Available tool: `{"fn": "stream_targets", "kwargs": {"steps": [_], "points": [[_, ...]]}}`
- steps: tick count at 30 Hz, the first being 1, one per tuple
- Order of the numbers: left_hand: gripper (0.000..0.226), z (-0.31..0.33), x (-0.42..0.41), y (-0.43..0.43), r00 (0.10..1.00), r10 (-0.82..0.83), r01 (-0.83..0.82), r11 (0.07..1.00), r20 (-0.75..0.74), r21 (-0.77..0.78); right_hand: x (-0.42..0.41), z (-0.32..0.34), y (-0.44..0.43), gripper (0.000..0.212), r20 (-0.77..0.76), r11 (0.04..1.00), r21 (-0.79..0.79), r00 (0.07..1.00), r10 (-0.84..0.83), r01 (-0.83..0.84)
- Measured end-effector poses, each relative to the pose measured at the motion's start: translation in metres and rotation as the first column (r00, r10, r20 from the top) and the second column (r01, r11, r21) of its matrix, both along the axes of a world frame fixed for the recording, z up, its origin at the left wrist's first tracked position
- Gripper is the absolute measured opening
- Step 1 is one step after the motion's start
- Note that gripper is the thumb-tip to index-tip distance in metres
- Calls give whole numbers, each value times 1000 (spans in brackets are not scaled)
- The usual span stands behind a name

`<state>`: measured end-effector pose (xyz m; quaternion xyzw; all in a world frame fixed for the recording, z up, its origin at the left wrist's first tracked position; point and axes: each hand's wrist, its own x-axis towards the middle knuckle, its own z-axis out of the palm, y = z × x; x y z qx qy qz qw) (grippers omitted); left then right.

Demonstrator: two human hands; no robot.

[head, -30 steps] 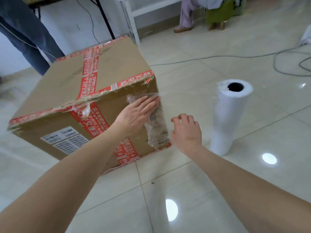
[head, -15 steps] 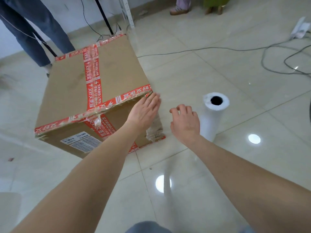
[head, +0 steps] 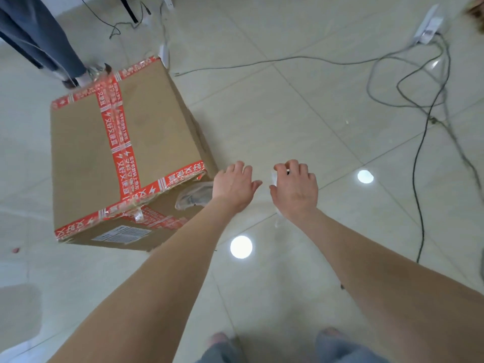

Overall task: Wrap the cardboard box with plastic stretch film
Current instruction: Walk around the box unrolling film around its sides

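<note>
The cardboard box (head: 146,132), sealed with red printed tape, stands on the tiled floor at the left. A crumpled end of clear film (head: 193,199) clings to its near side face by the right corner. My left hand (head: 233,184) hovers just right of that corner, fingers spread, holding nothing I can see. My right hand (head: 296,187) is curled over the top of the white stretch film roll (head: 273,178). The roll is seen from above and almost wholly hidden under the hand.
A person's legs in blue trousers (head: 39,35) stand behind the box at top left. Cables (head: 419,106) trail over the floor on the right, leading to a white power strip (head: 429,24). My own feet (head: 222,347) show at the bottom edge.
My left hand has come off the box's side face and now hovers right of the corner. My right hand has reached onto the roll's top. The view has risen and tilted downward.
</note>
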<state>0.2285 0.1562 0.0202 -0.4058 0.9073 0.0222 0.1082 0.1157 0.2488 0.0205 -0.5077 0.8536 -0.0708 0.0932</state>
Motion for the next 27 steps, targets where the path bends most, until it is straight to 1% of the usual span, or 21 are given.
{"fn": "stream_targets", "kwargs": {"steps": [3,8,11,14,17,20,23,25,27], "points": [[48,19,-21,6,999,26,-28,997,25,72,-24,19,4,40,34,998,51,998,-47,45],[45,41,-56,10,986,128,-145,972,104,184,-57,40,2,38,83,985,157,992,-93,79],[42,34,-76,6,978,167,-192,953,124,234,-71,35,-9,40,111,971,226,988,-107,80],[35,14,-90,-3,974,183,-216,934,138,286,-78,15,-23,41,166,947,311,977,-137,80],[30,-13,-104,-17,975,146,-195,925,168,327,-82,-15,-36,42,235,910,404,952,-198,89],[35,-40,-122,-34,974,118,-183,909,192,375,-87,-45,-52,42,288,882,459,920,-266,111],[40,-58,-138,-45,965,47,-161,883,258,441,-91,-68,-65,40,331,838,539,891,-310,92],[33,-66,-146,-51,959,-25,-117,872,282,475,-94,-79,-70,36,335,818,570,888,-317,77],[19,-74,-151,-56,955,-88,-66,866,282,496,-96,-87,-75,29,318,822,567,905,-282,57]]}}
